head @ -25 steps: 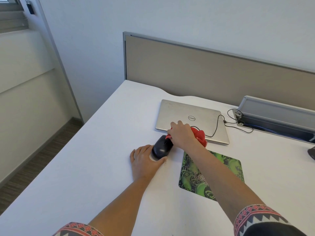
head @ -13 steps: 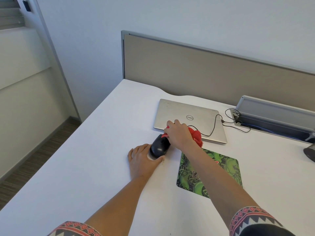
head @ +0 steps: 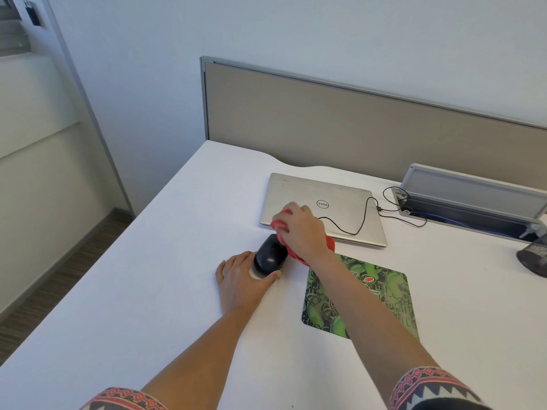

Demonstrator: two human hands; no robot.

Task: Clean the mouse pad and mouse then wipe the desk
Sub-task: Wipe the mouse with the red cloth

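The only legible mark is the round "DELL" logo on the lid of the silver laptop (head: 299, 190) near the desk's (head: 165, 291) far edge. Lettering on the green mouse pad (head: 373, 294) and print on the dark object (head: 532, 257) at the right edge cannot be read.

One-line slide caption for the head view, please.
Left hand holds the black mouse on the white desk while the right hand presses a red cloth to it, beside the green mouse pad.

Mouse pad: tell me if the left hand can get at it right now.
Probably not yet: the left hand holds the mouse, and the right hand grips the red cloth with its forearm crossing over the left side of the mouse pad.
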